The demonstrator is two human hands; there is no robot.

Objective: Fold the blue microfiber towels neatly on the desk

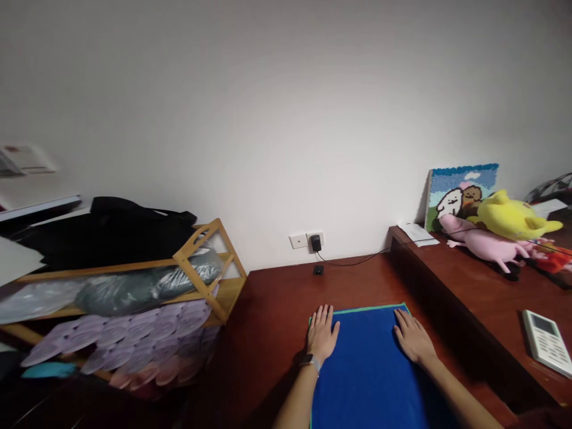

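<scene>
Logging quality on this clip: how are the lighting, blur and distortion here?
In the head view, light is dim, the lower left corner sinks into shadow; the wide lens bends the bamboo shelf; the paper at far left is blurred, while the left hand and right hand look sharp on the blue towel, without glare.

View: one, head-worn. Facing: forward and down, toward a white wall [286, 119]. Nearest: the left hand [322, 333], the right hand [413, 336] and a blue towel [366, 375], seen close from above, lower centre.
</scene>
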